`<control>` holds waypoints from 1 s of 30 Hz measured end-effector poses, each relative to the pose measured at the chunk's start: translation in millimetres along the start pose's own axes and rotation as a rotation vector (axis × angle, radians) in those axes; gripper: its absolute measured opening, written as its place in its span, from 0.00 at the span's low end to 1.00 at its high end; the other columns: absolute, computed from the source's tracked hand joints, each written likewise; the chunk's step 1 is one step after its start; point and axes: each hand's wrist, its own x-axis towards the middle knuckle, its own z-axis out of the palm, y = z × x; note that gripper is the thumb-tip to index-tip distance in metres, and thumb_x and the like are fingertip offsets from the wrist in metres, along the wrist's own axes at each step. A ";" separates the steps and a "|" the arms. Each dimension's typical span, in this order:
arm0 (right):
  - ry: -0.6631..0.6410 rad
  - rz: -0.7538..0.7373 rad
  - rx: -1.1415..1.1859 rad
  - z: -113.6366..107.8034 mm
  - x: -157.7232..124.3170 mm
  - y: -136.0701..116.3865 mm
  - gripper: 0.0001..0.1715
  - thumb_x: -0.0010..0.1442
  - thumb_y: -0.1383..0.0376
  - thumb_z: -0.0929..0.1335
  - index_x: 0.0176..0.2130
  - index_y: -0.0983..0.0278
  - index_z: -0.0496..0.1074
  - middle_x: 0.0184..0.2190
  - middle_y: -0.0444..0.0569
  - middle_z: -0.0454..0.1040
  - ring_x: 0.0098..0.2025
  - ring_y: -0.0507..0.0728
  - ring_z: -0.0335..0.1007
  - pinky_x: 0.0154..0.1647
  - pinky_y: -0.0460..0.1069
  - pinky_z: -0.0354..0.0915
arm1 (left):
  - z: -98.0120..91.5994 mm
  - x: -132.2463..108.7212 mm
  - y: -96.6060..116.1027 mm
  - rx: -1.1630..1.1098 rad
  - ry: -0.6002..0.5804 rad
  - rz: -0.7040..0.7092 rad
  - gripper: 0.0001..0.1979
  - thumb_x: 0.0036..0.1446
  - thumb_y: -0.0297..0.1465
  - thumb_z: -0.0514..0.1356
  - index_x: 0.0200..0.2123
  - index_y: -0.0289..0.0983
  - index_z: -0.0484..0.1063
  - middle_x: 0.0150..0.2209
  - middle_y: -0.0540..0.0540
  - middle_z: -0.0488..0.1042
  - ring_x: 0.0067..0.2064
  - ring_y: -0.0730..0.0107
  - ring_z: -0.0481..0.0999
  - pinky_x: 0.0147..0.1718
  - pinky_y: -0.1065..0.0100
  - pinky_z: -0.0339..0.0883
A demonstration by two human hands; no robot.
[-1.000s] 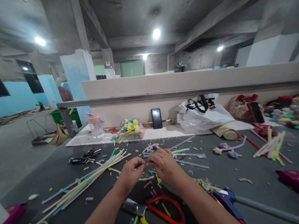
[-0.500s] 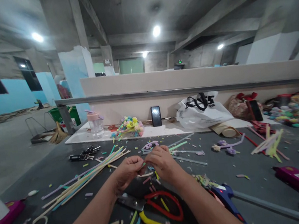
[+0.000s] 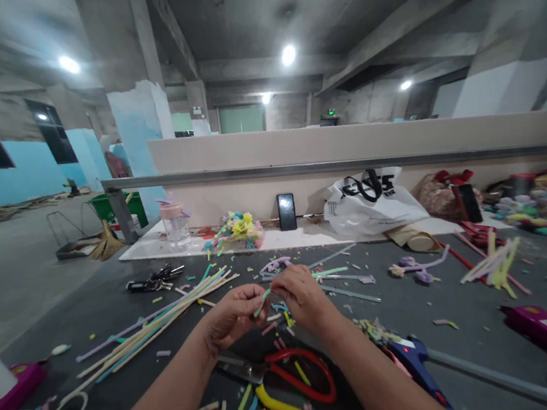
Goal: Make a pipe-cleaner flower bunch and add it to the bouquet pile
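- A short green piece (image 3: 261,299) is held in the air just above the dark table (image 3: 96,309), between the two hands, near the middle of the view.
- The left hand (image 3: 232,318) pinches its lower end with thumb and fingers; the other fingers are curled in.
- The right hand (image 3: 303,295) pinches its upper end in the same way, and the fingertips of both hands almost touch.
- Under the wrists lie red-handled scissors (image 3: 304,379), with many small cut pieces around them.
- A blue glue gun (image 3: 415,362) lies just right of the right forearm.
- A bundle of long thin sticks (image 3: 167,316) lies to the left of the hands.
- Farther back, a phone (image 3: 286,211) stands beside a white plastic bag (image 3: 372,209).
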 end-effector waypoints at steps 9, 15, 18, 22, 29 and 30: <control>-0.050 0.035 -0.022 0.7 -2.3 2.4 0.08 0.56 0.74 0.61 0.32 0.63 0.65 0.28 0.47 0.71 0.34 0.55 0.60 0.37 0.50 0.53 | -0.4 -1.3 -0.6 -0.044 -0.022 -0.058 0.11 0.47 0.35 0.61 0.27 0.32 0.68 0.20 0.49 0.66 0.20 0.79 0.62 0.21 0.76 0.54; -0.047 0.044 -0.030 2.5 -4.8 5.9 0.09 0.55 0.75 0.61 0.32 0.63 0.66 0.28 0.47 0.71 0.34 0.55 0.60 0.37 0.50 0.53 | -1.7 -1.5 0.1 -0.027 -0.036 -0.077 0.10 0.45 0.34 0.63 0.26 0.31 0.68 0.19 0.49 0.67 0.18 0.82 0.60 0.20 0.76 0.54; -0.059 0.070 -0.036 2.7 -5.7 6.0 0.09 0.55 0.75 0.61 0.33 0.63 0.66 0.30 0.47 0.71 0.35 0.55 0.61 0.38 0.51 0.53 | -1.1 -1.7 0.3 -0.026 -0.030 -0.074 0.10 0.44 0.32 0.64 0.26 0.31 0.69 0.20 0.49 0.68 0.19 0.81 0.62 0.22 0.76 0.55; -0.076 0.080 -0.058 3.7 -6.4 7.4 0.11 0.55 0.75 0.61 0.35 0.63 0.67 0.31 0.48 0.73 0.35 0.56 0.61 0.37 0.51 0.54 | 0.1 -0.7 0.1 -0.036 0.009 -0.058 0.11 0.41 0.30 0.66 0.26 0.30 0.69 0.22 0.48 0.68 0.21 0.82 0.63 0.22 0.77 0.55; -0.064 0.072 -0.106 8.9 -8.7 11.6 0.11 0.56 0.74 0.61 0.36 0.63 0.69 0.30 0.49 0.73 0.34 0.55 0.63 0.36 0.51 0.55 | 1.5 5.2 -4.1 -0.070 0.130 0.032 0.11 0.44 0.32 0.65 0.23 0.31 0.67 0.21 0.51 0.66 0.22 0.82 0.63 0.24 0.77 0.56; -0.062 0.076 -0.115 9.6 -8.6 10.9 0.10 0.56 0.73 0.61 0.36 0.64 0.69 0.30 0.49 0.73 0.34 0.55 0.63 0.36 0.51 0.55 | 0.9 6.3 -5.5 -0.075 0.145 0.048 0.10 0.44 0.32 0.64 0.23 0.31 0.67 0.21 0.51 0.66 0.22 0.82 0.63 0.24 0.77 0.56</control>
